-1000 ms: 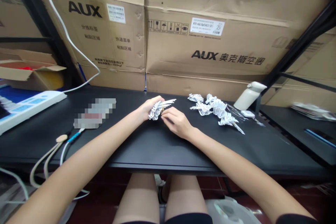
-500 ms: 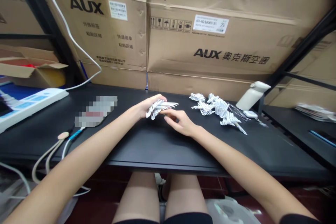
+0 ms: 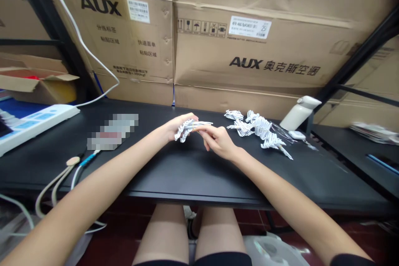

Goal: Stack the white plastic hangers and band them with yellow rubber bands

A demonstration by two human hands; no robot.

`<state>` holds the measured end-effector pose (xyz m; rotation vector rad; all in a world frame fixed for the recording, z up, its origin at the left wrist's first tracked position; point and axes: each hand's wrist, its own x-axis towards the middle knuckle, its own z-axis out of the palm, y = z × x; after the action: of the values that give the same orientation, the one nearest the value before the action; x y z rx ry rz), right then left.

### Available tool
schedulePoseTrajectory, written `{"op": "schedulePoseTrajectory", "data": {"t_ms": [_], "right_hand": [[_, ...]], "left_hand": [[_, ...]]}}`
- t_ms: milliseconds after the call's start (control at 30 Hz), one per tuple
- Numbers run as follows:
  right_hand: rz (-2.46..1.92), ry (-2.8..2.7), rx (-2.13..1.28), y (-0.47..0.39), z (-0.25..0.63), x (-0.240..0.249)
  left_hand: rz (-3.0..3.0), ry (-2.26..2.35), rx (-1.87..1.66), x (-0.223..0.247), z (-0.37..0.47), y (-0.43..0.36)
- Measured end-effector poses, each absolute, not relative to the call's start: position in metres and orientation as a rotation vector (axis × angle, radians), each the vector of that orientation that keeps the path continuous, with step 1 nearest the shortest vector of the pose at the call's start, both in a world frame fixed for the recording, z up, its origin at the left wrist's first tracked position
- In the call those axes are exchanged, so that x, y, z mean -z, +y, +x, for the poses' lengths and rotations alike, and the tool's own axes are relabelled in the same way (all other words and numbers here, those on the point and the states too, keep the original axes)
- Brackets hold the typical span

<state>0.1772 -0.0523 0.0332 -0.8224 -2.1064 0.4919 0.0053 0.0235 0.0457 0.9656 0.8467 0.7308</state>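
Note:
My left hand [image 3: 178, 125] is closed around a folded bundle of thin white strands, perhaps cables [image 3: 186, 130], held just above the black desk [image 3: 187, 170]. Loose strand ends stick out of it to the right. At those ends my right hand [image 3: 219, 141] has its thumb and index finger pressed together, apparently pinching them; the exact contact is too small to see. Further right lies a pile of similar white bundles [image 3: 263, 126], several of them overlapping on the desktop.
Behind the pile stand a cream bottle [image 3: 297, 113] and a small white case [image 3: 297, 135]. To the left are a blurred-out flat object [image 3: 115, 131], a white power strip [image 3: 40, 124] and an open carton [image 3: 37, 81]. Large cardboard boxes [image 3: 249, 79] line the back.
My right hand has shifted slightly right and up, its thumb and index finger now closed at the strand ends. The left hand keeps its hold, almost unmoved.

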Motion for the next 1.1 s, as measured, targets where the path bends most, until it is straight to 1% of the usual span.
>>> {"op": "schedulePoseTrajectory", "data": {"t_ms": [100, 233, 333, 600, 833, 967, 1100], "right_hand": [[-0.864, -2.079, -0.657, -0.055, 0.176, -0.037], [-0.893, -1.939, -0.970, -0.054, 0.173, -0.039], [-0.896, -1.836, -1.117, -0.050, 0.173, -0.038], [-0.846, -1.717, -1.377, -0.043, 0.180, -0.044], [-0.801, -1.774, -1.516, -0.046, 0.178, -0.042], [-0.731, -1.705, -1.642, -0.046, 0.179, -0.043], [-0.751, -1.744, -1.732, -0.046, 0.183, -0.045]], "left_hand": [[1.061, 0.861, -0.702, -0.044, 0.007, 0.020], [1.147, 0.890, -0.779, -0.041, 0.008, 0.020], [1.154, 0.874, -0.775, -0.041, 0.009, 0.020], [1.160, 0.887, -0.761, -0.045, 0.010, 0.017], [0.979, 0.941, -0.934, -0.045, 0.011, 0.019], [0.879, 0.881, -0.881, -0.047, 0.009, 0.023], [0.804, 0.841, -0.813, -0.052, 0.008, 0.019]]}}
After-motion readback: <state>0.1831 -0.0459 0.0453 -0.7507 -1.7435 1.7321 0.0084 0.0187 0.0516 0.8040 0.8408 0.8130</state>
